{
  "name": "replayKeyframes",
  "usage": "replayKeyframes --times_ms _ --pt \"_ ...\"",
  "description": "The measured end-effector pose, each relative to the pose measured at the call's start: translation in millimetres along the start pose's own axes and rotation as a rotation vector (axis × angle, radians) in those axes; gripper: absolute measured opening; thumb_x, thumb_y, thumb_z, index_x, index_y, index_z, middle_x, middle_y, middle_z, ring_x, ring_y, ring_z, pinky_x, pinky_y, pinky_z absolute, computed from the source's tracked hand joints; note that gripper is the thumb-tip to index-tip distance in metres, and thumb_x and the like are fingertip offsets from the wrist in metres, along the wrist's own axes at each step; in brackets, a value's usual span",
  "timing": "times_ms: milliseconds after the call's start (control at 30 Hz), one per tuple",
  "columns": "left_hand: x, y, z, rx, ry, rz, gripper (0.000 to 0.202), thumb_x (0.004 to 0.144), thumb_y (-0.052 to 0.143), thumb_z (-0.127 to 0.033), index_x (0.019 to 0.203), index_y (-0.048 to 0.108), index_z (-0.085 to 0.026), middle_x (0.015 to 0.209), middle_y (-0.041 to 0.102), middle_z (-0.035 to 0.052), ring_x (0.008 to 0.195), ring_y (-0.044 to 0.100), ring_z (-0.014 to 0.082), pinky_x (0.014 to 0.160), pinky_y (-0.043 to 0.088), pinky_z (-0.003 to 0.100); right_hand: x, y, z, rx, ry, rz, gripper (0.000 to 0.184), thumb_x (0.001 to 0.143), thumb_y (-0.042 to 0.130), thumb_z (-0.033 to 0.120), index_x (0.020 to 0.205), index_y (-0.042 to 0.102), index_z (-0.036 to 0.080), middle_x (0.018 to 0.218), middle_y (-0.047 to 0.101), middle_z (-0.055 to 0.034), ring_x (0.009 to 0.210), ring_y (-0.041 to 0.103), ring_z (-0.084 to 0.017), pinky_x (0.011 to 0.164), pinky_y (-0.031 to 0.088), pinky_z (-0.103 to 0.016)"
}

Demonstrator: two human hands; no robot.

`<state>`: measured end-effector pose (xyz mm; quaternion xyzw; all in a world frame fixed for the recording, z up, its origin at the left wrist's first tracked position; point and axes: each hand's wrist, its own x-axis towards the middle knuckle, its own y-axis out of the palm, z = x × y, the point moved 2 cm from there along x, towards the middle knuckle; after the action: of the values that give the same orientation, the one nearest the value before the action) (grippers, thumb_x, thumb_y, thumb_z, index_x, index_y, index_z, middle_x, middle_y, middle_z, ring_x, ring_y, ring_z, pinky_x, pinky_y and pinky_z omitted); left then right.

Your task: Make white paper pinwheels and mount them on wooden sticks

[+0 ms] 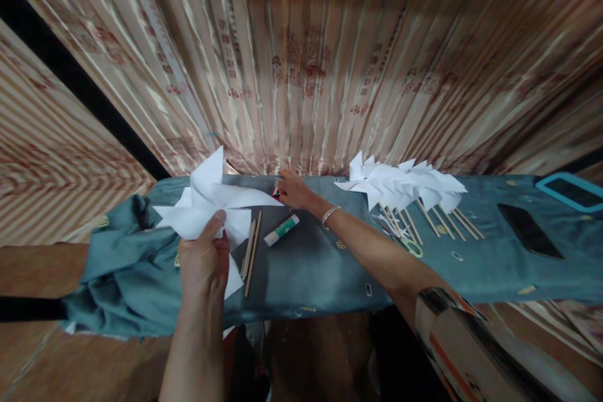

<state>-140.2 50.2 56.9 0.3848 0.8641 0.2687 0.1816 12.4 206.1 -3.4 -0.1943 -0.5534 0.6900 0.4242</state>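
My left hand point(202, 260) grips a white paper pinwheel point(202, 213) near its middle, thumb on top, with the blades spreading away from the fingers. White paper point(234, 277) shows beneath it. At the far edge of the table, my right hand point(296, 193) reaches down with bent fingers by a small red and black item point(276, 192); anything between the fingertips is too small to make out. Between the hands lies a green and white glue stick point(281, 230). Close to the pinwheel, a thin wooden stick point(253, 254) rests beside a pencil-like rod point(247, 248).
Several finished pinwheels point(409, 183) on sticks overlap at the right, with green-handled scissors point(411, 247) near them. Farther right lie a dark phone point(530, 230) and a blue-framed device point(572, 191). A pleated curtain point(301, 69) hangs behind the cloth-covered table point(330, 282).
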Motion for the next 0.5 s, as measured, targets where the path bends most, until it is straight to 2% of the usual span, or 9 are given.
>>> replayKeyframes --times_ms 133,233,333,400,500 --pt "1 -1.0 2 0.008 -0.019 -0.024 0.033 0.062 0.068 0.002 0.088 0.071 -0.018 0.089 0.076 0.0009 0.089 0.071 0.0158 0.085 0.056 0.025 -3 -11 -4 0.142 0.044 -0.055 0.009 0.072 0.062 0.007 0.072 0.070 0.011 0.122 0.060 -0.0164 0.122 0.047 -0.026 0.105 0.033 -0.037" --pt "1 0.3 2 -0.001 -0.003 -0.012 0.033 0.062 0.067 0.003 0.087 0.071 -0.019 0.089 0.076 -0.0002 0.090 0.070 0.0150 0.085 0.056 0.024 -18 -20 -8 0.261 0.098 -0.099 0.009 0.076 0.062 0.011 0.077 0.071 0.012 0.119 0.063 -0.0138 0.122 0.050 -0.024 0.103 0.037 -0.036" --pt "-2 4.0 2 -0.006 0.001 0.020 0.033 0.062 0.067 0.004 0.086 0.070 -0.018 0.090 0.076 0.0002 0.092 0.070 0.0151 0.088 0.055 0.025 -54 -26 -12 0.370 0.161 -0.147 0.013 0.081 0.060 0.017 0.085 0.071 0.013 0.132 0.057 -0.0135 0.126 0.050 -0.023 0.098 0.041 -0.035" --pt "-5 6.9 5 0.006 -0.021 0.015 0.031 0.062 0.066 0.005 0.084 0.070 -0.017 0.089 0.076 0.0012 0.091 0.070 0.0152 0.087 0.055 0.025 -87 -27 -15 0.455 0.200 -0.163 0.015 0.083 0.057 0.020 0.088 0.070 0.016 0.132 0.058 -0.0117 0.128 0.049 -0.022 0.096 0.043 -0.034" --pt "-13 11.3 15 0.023 -0.051 0.032 0.031 0.060 0.066 0.006 0.081 0.069 -0.016 0.088 0.076 0.0020 0.091 0.070 0.0160 0.087 0.055 0.026 -138 -25 -23 0.841 0.345 -0.226 0.008 0.078 0.062 0.022 0.078 0.069 0.019 0.129 0.062 -0.0092 0.130 0.048 -0.024 0.101 0.040 -0.039"
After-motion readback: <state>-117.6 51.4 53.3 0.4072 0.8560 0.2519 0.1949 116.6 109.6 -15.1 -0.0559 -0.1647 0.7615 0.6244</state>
